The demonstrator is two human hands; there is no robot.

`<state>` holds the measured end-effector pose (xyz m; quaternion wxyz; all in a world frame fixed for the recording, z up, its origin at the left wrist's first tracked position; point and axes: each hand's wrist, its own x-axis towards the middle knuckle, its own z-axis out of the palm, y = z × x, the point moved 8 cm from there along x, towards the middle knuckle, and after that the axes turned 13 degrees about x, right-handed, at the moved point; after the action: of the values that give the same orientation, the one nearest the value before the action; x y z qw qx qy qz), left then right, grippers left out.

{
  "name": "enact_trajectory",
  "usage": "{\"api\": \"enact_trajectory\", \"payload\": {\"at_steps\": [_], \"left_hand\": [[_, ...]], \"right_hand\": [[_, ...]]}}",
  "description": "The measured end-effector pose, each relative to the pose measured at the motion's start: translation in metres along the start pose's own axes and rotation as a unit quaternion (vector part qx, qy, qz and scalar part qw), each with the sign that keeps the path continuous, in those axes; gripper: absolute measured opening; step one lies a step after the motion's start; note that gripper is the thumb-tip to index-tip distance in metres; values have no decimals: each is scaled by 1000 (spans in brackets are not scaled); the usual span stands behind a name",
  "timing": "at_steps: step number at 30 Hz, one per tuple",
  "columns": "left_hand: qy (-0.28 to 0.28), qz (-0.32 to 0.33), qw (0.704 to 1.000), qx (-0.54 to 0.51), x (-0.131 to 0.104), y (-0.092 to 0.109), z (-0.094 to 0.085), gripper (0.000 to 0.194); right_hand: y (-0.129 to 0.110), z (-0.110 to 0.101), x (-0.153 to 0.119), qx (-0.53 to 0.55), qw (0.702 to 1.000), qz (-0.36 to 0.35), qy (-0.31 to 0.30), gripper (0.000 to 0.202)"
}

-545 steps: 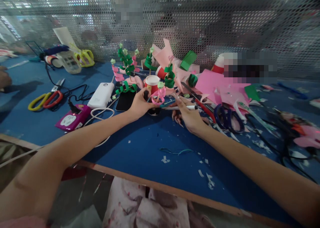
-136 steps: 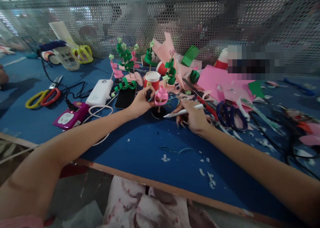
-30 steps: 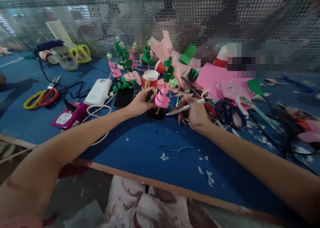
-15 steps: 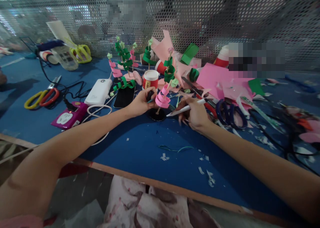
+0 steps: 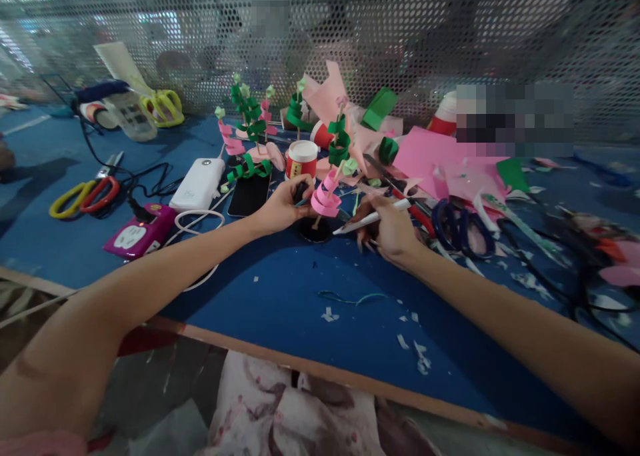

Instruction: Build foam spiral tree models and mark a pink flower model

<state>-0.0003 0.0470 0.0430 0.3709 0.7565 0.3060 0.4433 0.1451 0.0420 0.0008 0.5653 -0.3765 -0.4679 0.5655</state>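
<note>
A small paper tree stands on a round black base, with a pink spiral strip around its stick and a pale green star on top. My right hand grips a white pen, its tip at the right edge of the base. My left hand is closed just left of the pink spiral. A small dark thing shows between its fingers, too hidden to name. Behind stand a white-lidded red tub and another paper tree with a green spiral.
Yellow-and-red scissors, a purple socket block, a white power bank and a black phone lie left. Blue-handled scissors, pink paper and cables lie right. Paper scraps litter the blue table, before a perforated metal screen.
</note>
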Motion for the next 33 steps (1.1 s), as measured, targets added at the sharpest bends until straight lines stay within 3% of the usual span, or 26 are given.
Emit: {"api": "enact_trajectory", "payload": {"at_steps": [33], "left_hand": [[2, -11, 1000, 7, -1, -1, -1, 50]], "right_hand": [[-3, 0, -1, -6, 1000, -6, 4, 40]]}}
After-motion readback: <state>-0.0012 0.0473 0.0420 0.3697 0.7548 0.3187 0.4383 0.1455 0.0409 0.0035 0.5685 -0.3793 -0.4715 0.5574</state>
